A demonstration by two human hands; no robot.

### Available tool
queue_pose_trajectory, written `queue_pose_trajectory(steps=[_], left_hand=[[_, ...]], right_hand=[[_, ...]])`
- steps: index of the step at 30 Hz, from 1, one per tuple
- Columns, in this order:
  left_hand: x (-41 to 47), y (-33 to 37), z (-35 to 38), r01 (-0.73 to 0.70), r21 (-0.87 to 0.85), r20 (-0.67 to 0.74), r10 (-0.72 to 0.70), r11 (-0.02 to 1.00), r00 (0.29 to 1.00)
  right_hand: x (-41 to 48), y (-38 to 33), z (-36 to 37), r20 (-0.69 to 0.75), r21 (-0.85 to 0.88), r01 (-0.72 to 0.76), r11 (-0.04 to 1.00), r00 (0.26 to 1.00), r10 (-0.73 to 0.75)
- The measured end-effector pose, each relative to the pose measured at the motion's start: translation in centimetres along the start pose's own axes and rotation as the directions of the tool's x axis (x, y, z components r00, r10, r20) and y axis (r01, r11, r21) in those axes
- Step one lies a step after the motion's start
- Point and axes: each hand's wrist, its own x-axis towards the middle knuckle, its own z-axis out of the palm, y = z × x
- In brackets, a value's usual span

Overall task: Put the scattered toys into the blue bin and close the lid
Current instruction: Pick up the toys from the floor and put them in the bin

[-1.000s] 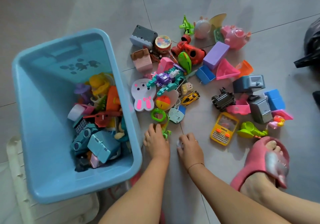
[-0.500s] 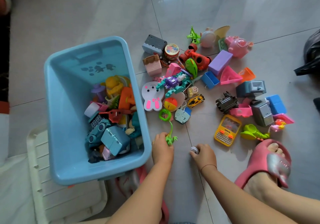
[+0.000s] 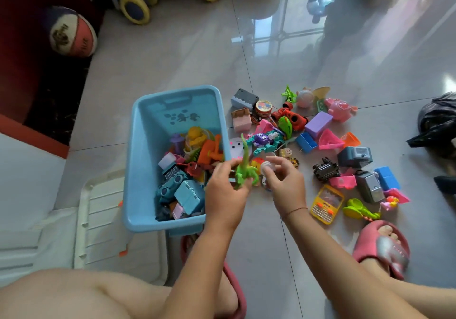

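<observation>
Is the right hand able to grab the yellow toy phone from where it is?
Probably yes. The yellow toy phone lies uncovered on the floor near the right hand, nothing between them. But that hand pinches a small white toy, so it may need to drop that first.

Bin [image 3: 138, 161] left; toys [image 3: 318, 124] scattered right on floor [image 3: 172, 59].

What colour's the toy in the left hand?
Green: the toy in the left hand. Head view.

Glossy grey floor tiles [image 3: 172, 54] mirror bright window light, with a basketball [image 3: 72, 33] on a dark mat [image 3: 49, 111] at left and yellow-rimmed stroller wheels [image 3: 134, 8] at top.
</observation>
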Motion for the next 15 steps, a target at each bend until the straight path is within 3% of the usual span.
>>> queue_pose_trajectory(steps=[3,5,10,13,15], left_hand=[[1.0,-1.8,-4.6,0.145,0.03,-0.307,-0.128,0.989,0.943],[1.6,-3.5,-6.7,0.258,0.069,-0.424,-0.205,0.964,0.882],[2.3,-7.3,-7.7,0.443,0.173,-0.388,-0.353,0.88,0.852],[2.3,-7.4,-6.2,0.428,0.193,-0.367,-0.34,0.883,0.866],[2.3,-6.3,-4.2,0.341,0.213,-0.329,-0.261,0.916,0.907]], right_hand=[[-2.1,-1.9,3.2,0.21,-0.117,0.158,0.98,0.969,-0.131],[-3.1,-2.2,4.6,0.323,-0.219,0.238,0.946,0.933,-0.16],[-3.3,-1.0,4.2,0.401,-0.334,0.261,0.905,0.909,-0.114],[-2.6,0.7,2.2,0.319,-0.375,0.225,0.899,0.942,-0.103],[-1.7,2.6,0.3,0.237,-0.414,0.139,0.9,0.971,-0.041]])
